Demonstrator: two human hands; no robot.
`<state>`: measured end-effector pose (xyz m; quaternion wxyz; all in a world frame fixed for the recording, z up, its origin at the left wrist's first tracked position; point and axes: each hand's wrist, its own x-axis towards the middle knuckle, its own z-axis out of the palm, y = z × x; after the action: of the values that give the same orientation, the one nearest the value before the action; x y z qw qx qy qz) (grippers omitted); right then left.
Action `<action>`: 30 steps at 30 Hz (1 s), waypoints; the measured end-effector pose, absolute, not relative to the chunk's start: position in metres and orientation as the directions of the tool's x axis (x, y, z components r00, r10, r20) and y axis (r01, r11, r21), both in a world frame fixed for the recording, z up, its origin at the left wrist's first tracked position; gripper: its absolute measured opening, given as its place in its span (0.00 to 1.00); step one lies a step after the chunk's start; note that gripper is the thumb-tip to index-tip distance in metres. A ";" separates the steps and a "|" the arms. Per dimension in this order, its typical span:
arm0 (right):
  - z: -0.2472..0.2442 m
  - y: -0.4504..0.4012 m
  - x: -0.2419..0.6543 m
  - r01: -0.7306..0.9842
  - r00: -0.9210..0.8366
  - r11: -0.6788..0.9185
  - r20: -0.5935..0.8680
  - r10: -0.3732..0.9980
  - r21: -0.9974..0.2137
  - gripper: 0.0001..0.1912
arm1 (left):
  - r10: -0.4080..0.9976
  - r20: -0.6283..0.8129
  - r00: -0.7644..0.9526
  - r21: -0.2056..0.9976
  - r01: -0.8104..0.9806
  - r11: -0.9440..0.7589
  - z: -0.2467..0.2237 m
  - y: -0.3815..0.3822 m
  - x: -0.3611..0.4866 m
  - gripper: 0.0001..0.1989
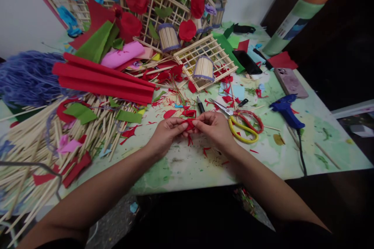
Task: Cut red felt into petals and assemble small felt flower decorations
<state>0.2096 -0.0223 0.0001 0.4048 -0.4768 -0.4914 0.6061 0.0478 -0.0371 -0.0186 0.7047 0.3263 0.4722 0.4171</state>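
Observation:
A small piece of red paper is pinched between the fingertips of my left hand and my right hand, above the near part of the table. Both hands are closed on it, and the fingers cover much of its outline. Just beyond my hands lie a black pen and a red paper petal. Close to my right hand rest scissors with red and yellow handles, their blades apart. Red paper scraps are scattered around.
Loose wooden sticks and blue raffia-like strands fill the left side. Red folded paper lies over them. Stick lattices with paper flowers stand behind. At right are a blue glue gun, a phone and a green bottle.

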 end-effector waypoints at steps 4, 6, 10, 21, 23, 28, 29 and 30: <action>0.001 -0.024 0.210 -0.072 -0.193 -0.166 -0.150 0.970 -0.984 0.09 | 0.896 -0.397 0.197 0.851 -0.288 0.440 -0.018 -0.037 0.048 0.13; 0.001 -0.026 0.210 -0.084 -0.175 -0.148 -0.132 0.976 -0.985 0.08 | 0.895 -0.404 0.189 0.847 -0.290 0.444 -0.018 -0.038 0.049 0.14; -0.001 -0.026 0.212 -0.110 -0.067 -0.097 -0.090 0.994 -0.989 0.06 | 0.888 -0.422 0.180 0.842 -0.285 0.458 -0.017 -0.039 0.049 0.14; -0.003 -0.014 0.224 -0.274 -0.028 -0.106 -0.102 0.994 -0.956 0.09 | 0.896 -0.421 0.141 0.840 -0.313 0.444 -0.018 -0.038 0.050 0.12; -0.002 -0.012 0.225 -0.353 -0.088 -0.160 -0.138 0.987 -0.922 0.09 | 0.897 -0.419 0.142 0.836 -0.324 0.442 -0.018 -0.038 0.050 0.13; 0.002 -0.007 0.230 -0.458 -0.186 -0.315 -0.256 0.948 -0.831 0.12 | 0.892 -0.431 0.137 0.825 -0.340 0.451 -0.017 -0.037 0.050 0.13; 0.003 -0.005 0.231 -0.455 -0.192 -0.323 -0.263 0.946 -0.830 0.13 | 0.889 -0.437 0.135 0.823 -0.339 0.456 -0.017 -0.037 0.050 0.13; 0.003 -0.004 0.233 -0.451 -0.187 -0.322 -0.265 0.946 -0.833 0.13 | 0.885 -0.444 0.136 0.820 -0.335 0.463 -0.017 -0.037 0.050 0.13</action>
<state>0.2329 -0.0042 0.0034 0.4944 -0.4026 -0.3076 0.7063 0.0497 -0.0368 -0.0174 0.7000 0.2797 0.4916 0.4360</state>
